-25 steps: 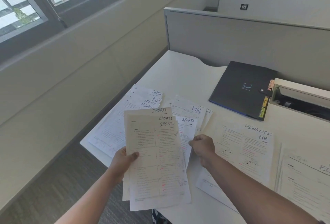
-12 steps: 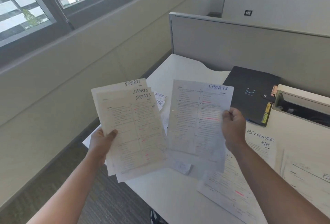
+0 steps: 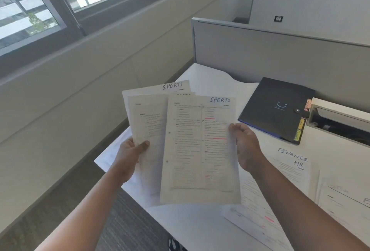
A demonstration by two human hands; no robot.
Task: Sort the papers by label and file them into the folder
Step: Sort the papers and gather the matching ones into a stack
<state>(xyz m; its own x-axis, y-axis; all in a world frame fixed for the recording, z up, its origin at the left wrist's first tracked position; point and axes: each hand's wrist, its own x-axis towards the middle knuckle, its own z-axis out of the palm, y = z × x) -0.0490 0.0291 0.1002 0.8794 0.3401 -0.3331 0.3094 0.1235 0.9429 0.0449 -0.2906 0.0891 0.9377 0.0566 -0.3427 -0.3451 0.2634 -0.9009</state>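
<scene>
Left hand [image 3: 131, 155] grips a thin stack of SPORTS sheets [image 3: 147, 118] by its near left edge, thumb on the front, the other fingers hidden behind the paper. Right hand [image 3: 243, 146] pinches a single SPORTS sheet [image 3: 200, 150] at its right edge, and this page overlaps the right part of the stack, covering most of it. Both are raised above the white desk [image 3: 200, 228]. All the pages are flat white rectangles of printed text in two columns with a few pink highlighter marks (the print is too small and blurred to read); only the handwritten blue labels at the top right corners are legible, and one label in the stack is half hidden by the front page.

On the far right of the desk lies the folder [image 3: 274, 108], closed, dark and smooth, with a small pale smile mark on its cover, a snap strap, and yellow and pink index tabs jutting from its right edge. What is inside cannot be seen. Right of it sits a cream tray [image 3: 340, 116], cut off by the frame, its inside dark and unclear.

On the near right of the desk lie more papers [image 3: 290, 170], labelled FINANCE and HR, partly covered by the right forearm and running out of view. A grey partition [image 3: 280, 54] stands behind the desk.
</scene>
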